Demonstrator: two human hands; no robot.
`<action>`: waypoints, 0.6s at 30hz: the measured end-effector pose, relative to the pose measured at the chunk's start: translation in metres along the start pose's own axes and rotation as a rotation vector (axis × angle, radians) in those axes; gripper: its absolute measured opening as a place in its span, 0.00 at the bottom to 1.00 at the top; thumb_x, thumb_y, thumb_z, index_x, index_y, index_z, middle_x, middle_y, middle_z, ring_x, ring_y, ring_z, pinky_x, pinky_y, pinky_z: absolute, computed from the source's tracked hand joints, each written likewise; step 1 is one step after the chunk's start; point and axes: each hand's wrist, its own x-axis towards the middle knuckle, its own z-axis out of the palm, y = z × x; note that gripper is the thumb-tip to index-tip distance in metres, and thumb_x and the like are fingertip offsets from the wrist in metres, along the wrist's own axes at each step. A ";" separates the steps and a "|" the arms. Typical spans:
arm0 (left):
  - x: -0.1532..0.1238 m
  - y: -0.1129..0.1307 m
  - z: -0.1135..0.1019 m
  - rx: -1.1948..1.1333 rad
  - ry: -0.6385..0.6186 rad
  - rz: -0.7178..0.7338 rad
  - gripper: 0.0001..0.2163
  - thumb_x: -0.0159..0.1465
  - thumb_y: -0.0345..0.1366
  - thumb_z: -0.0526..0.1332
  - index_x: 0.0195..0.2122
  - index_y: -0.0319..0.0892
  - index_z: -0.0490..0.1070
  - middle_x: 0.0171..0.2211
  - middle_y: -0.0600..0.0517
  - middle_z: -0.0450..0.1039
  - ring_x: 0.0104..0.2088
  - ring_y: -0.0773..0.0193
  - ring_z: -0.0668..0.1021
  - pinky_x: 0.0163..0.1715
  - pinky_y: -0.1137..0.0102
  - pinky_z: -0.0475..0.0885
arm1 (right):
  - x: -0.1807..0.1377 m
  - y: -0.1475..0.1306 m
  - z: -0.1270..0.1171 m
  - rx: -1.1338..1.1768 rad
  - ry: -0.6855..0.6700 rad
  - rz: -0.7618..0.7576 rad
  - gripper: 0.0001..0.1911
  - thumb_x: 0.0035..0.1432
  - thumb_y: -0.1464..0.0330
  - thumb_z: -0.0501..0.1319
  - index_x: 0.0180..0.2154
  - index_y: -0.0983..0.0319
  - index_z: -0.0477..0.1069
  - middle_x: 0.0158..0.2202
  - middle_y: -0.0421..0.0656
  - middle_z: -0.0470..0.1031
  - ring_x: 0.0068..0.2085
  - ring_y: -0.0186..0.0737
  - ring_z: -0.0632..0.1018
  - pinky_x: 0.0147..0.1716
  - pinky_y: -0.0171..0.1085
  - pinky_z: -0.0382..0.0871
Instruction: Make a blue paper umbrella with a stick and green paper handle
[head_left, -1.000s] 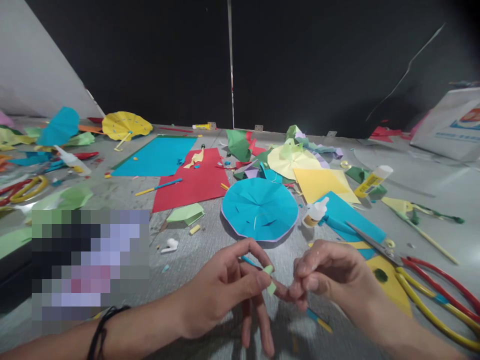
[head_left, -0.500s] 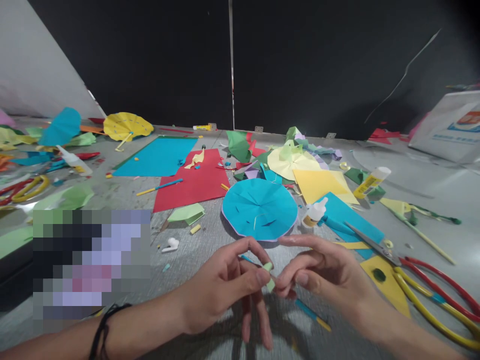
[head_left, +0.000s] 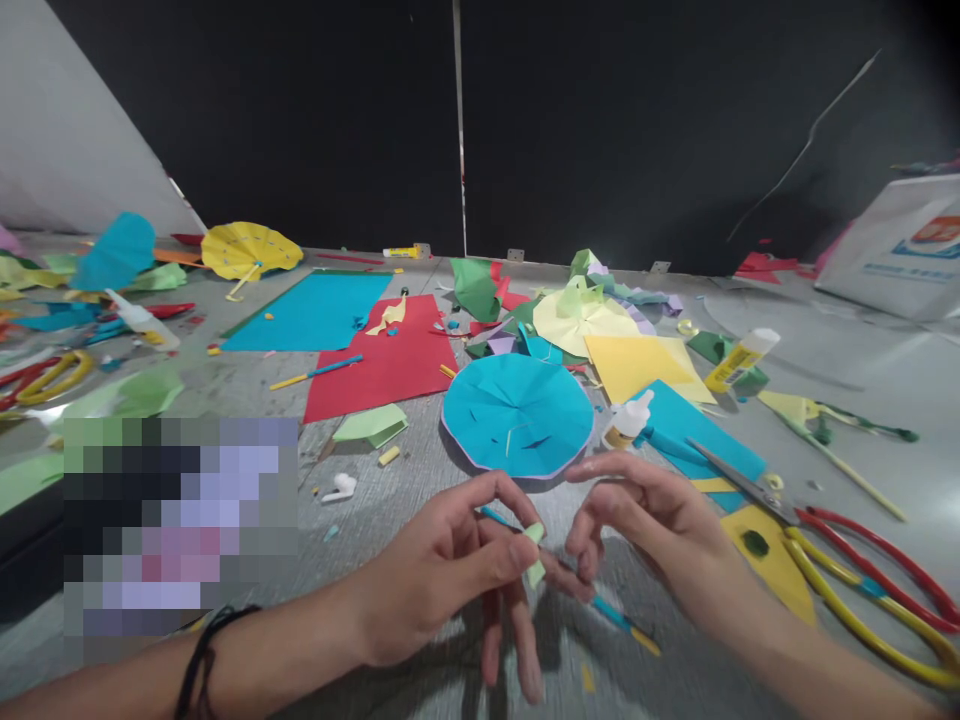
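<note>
My left hand (head_left: 450,570) is closed in a pinch on a thin blue stick (head_left: 609,614) with a small pale green paper piece (head_left: 535,552) wrapped on it. The stick runs from between its fingers down to the right, ending in a yellow tip. My right hand (head_left: 645,525) hovers just right of the green piece with its fingers curled and apart, holding nothing. Just beyond both hands a round blue folded paper disc (head_left: 517,415) lies on the grey table (head_left: 420,480).
A small glue bottle (head_left: 626,424) stands right of the disc, and a glue stick (head_left: 739,360) lies farther right. Scissors (head_left: 840,560) with red and yellow handles lie at the right. Red (head_left: 390,365), blue (head_left: 315,310) and yellow (head_left: 637,365) paper sheets and scraps cover the table.
My right hand let go of the green piece, opened its fingers and drew slightly right. The left hand kept its pinch on the stick.
</note>
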 end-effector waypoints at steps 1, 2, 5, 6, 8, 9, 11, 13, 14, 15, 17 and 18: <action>0.000 -0.001 0.000 -0.008 -0.007 -0.006 0.08 0.74 0.41 0.60 0.44 0.45 0.61 0.35 0.47 0.85 0.20 0.60 0.85 0.12 0.81 0.69 | 0.001 0.000 0.000 -0.032 0.029 0.007 0.09 0.70 0.63 0.65 0.47 0.60 0.78 0.30 0.42 0.85 0.27 0.35 0.83 0.30 0.33 0.77; 0.000 -0.001 -0.001 -0.017 -0.018 -0.005 0.08 0.74 0.41 0.59 0.44 0.45 0.61 0.37 0.45 0.85 0.20 0.60 0.85 0.12 0.81 0.69 | 0.001 -0.001 0.001 -0.055 0.046 0.006 0.09 0.69 0.63 0.66 0.47 0.60 0.78 0.30 0.42 0.85 0.27 0.34 0.83 0.30 0.32 0.76; 0.000 -0.003 -0.002 -0.037 -0.042 0.010 0.06 0.75 0.39 0.57 0.45 0.45 0.61 0.40 0.42 0.85 0.21 0.61 0.85 0.13 0.82 0.69 | 0.002 -0.002 0.002 -0.080 0.063 -0.008 0.10 0.69 0.63 0.67 0.47 0.60 0.78 0.31 0.43 0.86 0.28 0.34 0.83 0.31 0.32 0.77; 0.000 -0.003 -0.002 -0.042 -0.049 0.011 0.06 0.75 0.39 0.57 0.45 0.45 0.61 0.40 0.42 0.85 0.21 0.61 0.85 0.13 0.82 0.70 | 0.001 -0.002 0.002 -0.086 0.065 -0.012 0.09 0.69 0.62 0.66 0.47 0.59 0.78 0.32 0.43 0.86 0.28 0.34 0.82 0.31 0.32 0.77; 0.000 -0.002 -0.002 -0.045 -0.055 0.007 0.06 0.76 0.39 0.56 0.45 0.44 0.61 0.40 0.41 0.85 0.21 0.61 0.85 0.13 0.82 0.70 | 0.000 -0.002 0.001 -0.105 0.055 -0.030 0.09 0.70 0.61 0.65 0.48 0.58 0.79 0.33 0.42 0.85 0.29 0.33 0.82 0.32 0.32 0.77; 0.000 -0.002 -0.002 -0.041 -0.052 0.002 0.06 0.76 0.39 0.56 0.45 0.44 0.61 0.40 0.41 0.85 0.21 0.61 0.85 0.13 0.82 0.70 | -0.002 -0.002 0.000 -0.125 0.048 -0.046 0.09 0.70 0.61 0.64 0.47 0.57 0.79 0.35 0.42 0.85 0.30 0.33 0.82 0.33 0.32 0.77; 0.000 -0.002 -0.002 -0.036 -0.051 -0.002 0.05 0.76 0.39 0.56 0.45 0.44 0.61 0.41 0.40 0.85 0.22 0.60 0.86 0.13 0.82 0.70 | -0.004 -0.002 -0.001 -0.197 0.024 -0.099 0.10 0.71 0.60 0.63 0.46 0.55 0.80 0.39 0.43 0.84 0.35 0.36 0.82 0.37 0.34 0.77; 0.000 -0.002 -0.003 -0.034 -0.053 -0.002 0.06 0.76 0.40 0.56 0.45 0.44 0.60 0.42 0.39 0.85 0.22 0.60 0.86 0.13 0.81 0.70 | -0.006 -0.003 -0.003 -0.297 -0.011 -0.155 0.12 0.72 0.58 0.61 0.46 0.54 0.81 0.43 0.44 0.82 0.45 0.42 0.81 0.43 0.37 0.76; 0.000 -0.003 -0.003 -0.034 -0.054 -0.003 0.07 0.75 0.41 0.57 0.45 0.45 0.60 0.43 0.39 0.85 0.21 0.60 0.85 0.12 0.81 0.70 | -0.008 -0.004 -0.004 -0.338 -0.033 -0.176 0.13 0.72 0.56 0.60 0.46 0.54 0.81 0.46 0.45 0.81 0.50 0.45 0.79 0.48 0.40 0.75; 0.001 -0.004 -0.004 -0.030 -0.055 -0.005 0.08 0.75 0.42 0.57 0.45 0.45 0.60 0.44 0.38 0.85 0.21 0.60 0.85 0.12 0.81 0.70 | -0.009 -0.005 -0.004 -0.363 -0.056 -0.186 0.15 0.72 0.54 0.58 0.47 0.53 0.80 0.48 0.46 0.80 0.55 0.48 0.77 0.52 0.42 0.73; 0.001 -0.005 -0.004 -0.015 -0.049 -0.018 0.09 0.75 0.43 0.57 0.45 0.45 0.60 0.44 0.38 0.85 0.21 0.60 0.85 0.12 0.81 0.69 | -0.011 -0.006 -0.005 -0.366 -0.086 -0.177 0.18 0.72 0.52 0.55 0.49 0.53 0.79 0.54 0.47 0.77 0.63 0.53 0.71 0.60 0.47 0.66; 0.002 -0.006 -0.004 -0.007 -0.046 -0.030 0.09 0.75 0.42 0.57 0.44 0.44 0.60 0.44 0.38 0.85 0.21 0.60 0.85 0.12 0.81 0.69 | -0.012 -0.005 -0.005 -0.358 -0.088 -0.168 0.20 0.73 0.51 0.54 0.51 0.52 0.78 0.57 0.46 0.74 0.65 0.54 0.68 0.64 0.49 0.62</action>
